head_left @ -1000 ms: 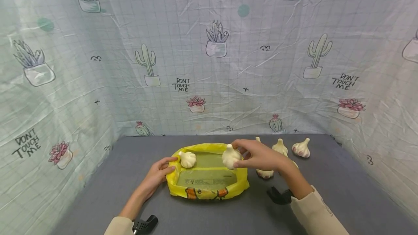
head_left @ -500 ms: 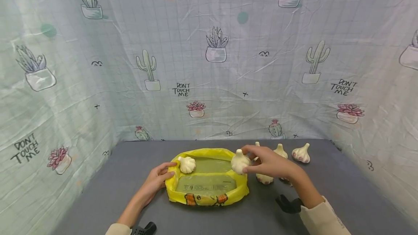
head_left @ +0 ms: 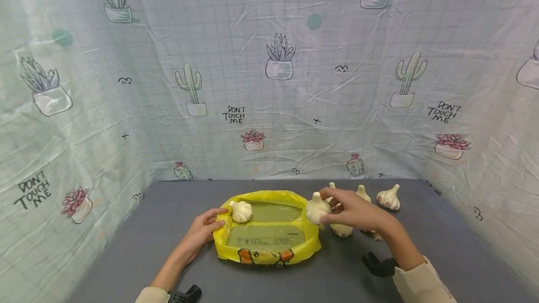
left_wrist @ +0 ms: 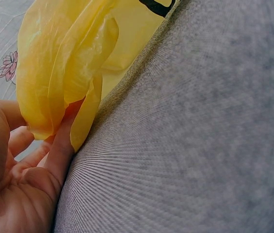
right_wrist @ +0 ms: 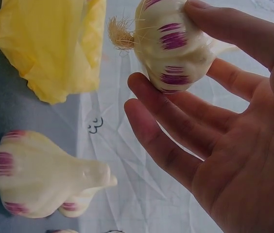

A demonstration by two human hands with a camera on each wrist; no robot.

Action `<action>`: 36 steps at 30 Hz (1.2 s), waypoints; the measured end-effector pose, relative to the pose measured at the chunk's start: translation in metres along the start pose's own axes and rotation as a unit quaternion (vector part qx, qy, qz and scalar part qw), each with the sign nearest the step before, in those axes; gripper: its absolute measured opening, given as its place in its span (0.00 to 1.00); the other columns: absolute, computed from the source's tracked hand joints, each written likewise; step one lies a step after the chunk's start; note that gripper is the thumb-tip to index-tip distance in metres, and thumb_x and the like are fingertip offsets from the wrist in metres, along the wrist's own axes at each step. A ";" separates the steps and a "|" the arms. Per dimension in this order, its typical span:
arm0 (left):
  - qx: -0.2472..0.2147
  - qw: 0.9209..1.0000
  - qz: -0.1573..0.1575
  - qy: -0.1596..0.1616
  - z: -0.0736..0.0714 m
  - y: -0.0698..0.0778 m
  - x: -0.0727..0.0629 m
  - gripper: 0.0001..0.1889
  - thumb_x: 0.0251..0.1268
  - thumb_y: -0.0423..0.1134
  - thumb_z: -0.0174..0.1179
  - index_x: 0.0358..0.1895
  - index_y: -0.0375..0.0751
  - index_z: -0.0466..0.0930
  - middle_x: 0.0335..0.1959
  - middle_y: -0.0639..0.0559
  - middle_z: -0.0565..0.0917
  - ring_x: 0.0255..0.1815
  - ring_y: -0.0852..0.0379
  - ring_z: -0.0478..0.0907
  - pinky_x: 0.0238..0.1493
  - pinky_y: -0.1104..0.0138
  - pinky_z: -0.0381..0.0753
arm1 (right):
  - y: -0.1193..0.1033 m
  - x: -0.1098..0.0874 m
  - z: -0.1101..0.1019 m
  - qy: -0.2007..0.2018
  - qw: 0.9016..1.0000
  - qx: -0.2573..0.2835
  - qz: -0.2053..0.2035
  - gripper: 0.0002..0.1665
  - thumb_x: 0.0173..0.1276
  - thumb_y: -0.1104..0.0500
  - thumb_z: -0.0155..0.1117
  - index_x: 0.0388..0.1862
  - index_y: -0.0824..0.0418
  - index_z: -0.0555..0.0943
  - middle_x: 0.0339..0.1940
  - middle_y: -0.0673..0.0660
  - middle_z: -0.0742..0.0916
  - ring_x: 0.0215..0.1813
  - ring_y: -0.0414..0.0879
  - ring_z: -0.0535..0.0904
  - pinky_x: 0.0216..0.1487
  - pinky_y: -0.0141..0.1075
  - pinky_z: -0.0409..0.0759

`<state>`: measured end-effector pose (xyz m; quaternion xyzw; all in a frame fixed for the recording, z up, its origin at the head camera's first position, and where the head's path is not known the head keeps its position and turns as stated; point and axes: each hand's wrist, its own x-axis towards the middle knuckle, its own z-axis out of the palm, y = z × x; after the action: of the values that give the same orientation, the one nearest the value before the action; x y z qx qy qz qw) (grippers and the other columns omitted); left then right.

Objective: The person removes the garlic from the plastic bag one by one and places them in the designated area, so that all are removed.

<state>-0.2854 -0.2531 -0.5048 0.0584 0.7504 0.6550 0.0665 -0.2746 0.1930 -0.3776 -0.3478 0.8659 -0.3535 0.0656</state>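
A yellow plastic bag (head_left: 269, 257) lies with its mouth spread wide and its sides folded low. My left hand (head_left: 201, 230) pinches its left side; in the left wrist view a fold of yellow film (left_wrist: 81, 53) passes between thumb and fingers. One pale garlic bulb (head_left: 241, 212) lies inside, at the left. My right hand (head_left: 353, 209) holds another garlic bulb (head_left: 317, 209), neck up, at the bag's right rim. Purple streaks and a tuft of roots (right_wrist: 121, 35) show on that held bulb (right_wrist: 171, 46) in the right wrist view.
Several more garlic bulbs stand on the grey table (head_left: 168, 209) right of the bag, partly behind my right hand. One bulb (head_left: 389, 197) stands apart at the far right. A cloth printed with cacti (head_left: 278, 106) encloses the back and sides.
My right hand has moved right with the held garlic bulb, from above the bag's inside to its right rim. The left hand stays on the bag's left side.
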 end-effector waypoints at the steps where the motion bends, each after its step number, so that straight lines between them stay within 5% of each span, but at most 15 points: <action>1: -0.003 1.000 -0.002 0.000 0.000 0.000 0.000 0.27 0.79 0.41 0.57 0.75 0.36 0.67 0.69 0.32 0.77 0.58 0.50 0.84 0.53 0.58 0.88 | 0.001 0.000 0.000 0.001 1.000 -0.001 0.001 0.32 0.72 0.48 0.70 0.67 0.62 0.73 0.64 0.66 0.81 0.60 0.58 0.83 0.56 0.49 0.85; 13: 0.005 1.000 0.000 -0.007 -0.001 0.001 -0.001 0.28 0.80 0.42 0.56 0.76 0.35 0.66 0.72 0.32 0.74 0.58 0.53 0.84 0.52 0.59 0.88 | 0.011 -0.014 -0.011 0.026 1.000 -0.009 0.013 0.38 0.71 0.48 0.71 0.72 0.63 0.71 0.66 0.68 0.79 0.60 0.58 0.83 0.55 0.44 0.86; 29: -0.001 1.000 0.000 -0.005 -0.001 -0.003 0.000 0.27 0.80 0.42 0.56 0.75 0.37 0.67 0.71 0.33 0.76 0.59 0.51 0.83 0.53 0.59 0.87 | 0.024 -0.039 -0.030 0.054 0.998 -0.023 0.030 0.30 0.72 0.49 0.70 0.67 0.58 0.74 0.64 0.64 0.80 0.60 0.57 0.83 0.54 0.41 0.85; 36: 0.008 1.000 0.011 0.001 -0.001 -0.002 0.000 0.26 0.80 0.41 0.56 0.75 0.37 0.68 0.70 0.33 0.77 0.59 0.52 0.84 0.52 0.61 0.87 | 0.030 -0.046 -0.041 0.063 0.997 -0.017 0.044 0.35 0.74 0.52 0.69 0.73 0.64 0.70 0.68 0.71 0.77 0.62 0.60 0.82 0.53 0.44 0.85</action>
<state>-0.2853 -0.2545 -0.5062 0.0665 0.7549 0.6499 0.0580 -0.2714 0.2614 -0.3724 -0.2874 0.8886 -0.3570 0.0210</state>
